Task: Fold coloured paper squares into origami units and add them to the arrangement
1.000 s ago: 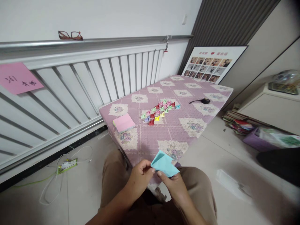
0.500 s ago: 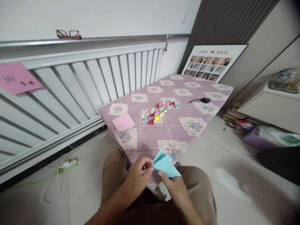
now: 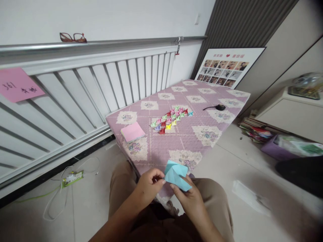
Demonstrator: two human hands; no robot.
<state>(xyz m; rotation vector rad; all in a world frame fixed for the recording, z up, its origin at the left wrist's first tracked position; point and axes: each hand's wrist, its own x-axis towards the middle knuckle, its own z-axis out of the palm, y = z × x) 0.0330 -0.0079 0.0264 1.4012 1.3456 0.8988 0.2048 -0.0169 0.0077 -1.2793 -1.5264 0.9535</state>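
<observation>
A partly folded sheet of light blue origami paper [image 3: 176,173] is between my hands, over the near corner of the table. My left hand [image 3: 150,183] pinches its left corner between thumb and fingertips. From below and to the right, my right hand [image 3: 188,195] grips the paper, thumb on the near face and fingers behind it. Creases run across the sheet, and flaps stand out at the top and lower right. Farther back on the table are several small folded paper pieces [image 3: 171,119] in rows of many colours. Left of them lies a stack of square paper [image 3: 133,132], pink on top.
The table [image 3: 164,151] wears a purple flowered cloth. A small black object with a thin handle [image 3: 219,107] lies at its right. A white radiator [image 3: 131,80] runs along the left, with glasses [image 3: 73,37] on the pipe above. A photo board [image 3: 229,67] leans behind.
The blue paper has opened out: its upper flap now spreads up and to the right, where it was a narrower pointed shape. Both hands keep hold in nearly the same place.
</observation>
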